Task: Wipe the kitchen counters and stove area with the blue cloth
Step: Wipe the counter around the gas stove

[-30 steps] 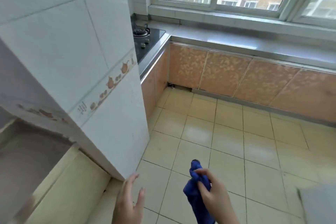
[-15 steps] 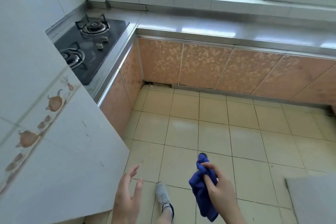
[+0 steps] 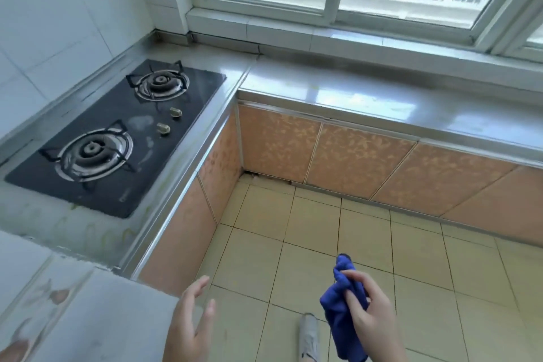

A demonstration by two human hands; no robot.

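The counter (image 3: 352, 97) under the window lies bare along its length. On the left run, the stove (image 3: 117, 138) fills the middle, its two burner grates and two knobs (image 3: 169, 120) standing up. A tiled wall end (image 3: 73, 303) juts in at near left.

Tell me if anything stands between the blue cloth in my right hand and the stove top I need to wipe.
Nothing visible does. The right hand grips the blue cloth over the floor; the stove lies up and to the left, with only the counter edge and open air between.
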